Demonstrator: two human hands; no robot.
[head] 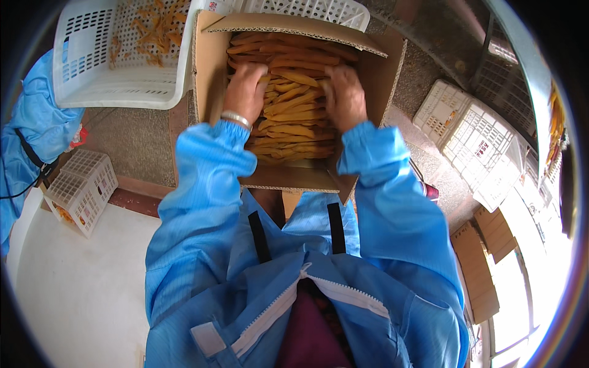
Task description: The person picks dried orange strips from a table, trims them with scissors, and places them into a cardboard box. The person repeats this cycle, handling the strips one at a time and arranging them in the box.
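In front of me stands an open cardboard box (294, 181) filled with rows of long orange dried strips (299, 110), which look like dried sweet potato. My left hand (247, 92) reaches into the box at the left side of the strips, its fingers curled down on them. At the opposite side my right hand (345, 94) rests on the strips near the box's right wall, slightly blurred. The fingertips of both hands are partly hidden, so a firm hold on any strip cannot be made out. Blue sleeves cover both forearms.
A white perforated plastic basket (124, 99) with some orange pieces touches the box's upper left. Beyond the box lies another white basket (313, 11). White crates (478, 142) stand at the right, a smaller crate (85, 188) at the left, near another person's blue sleeve (46, 110).
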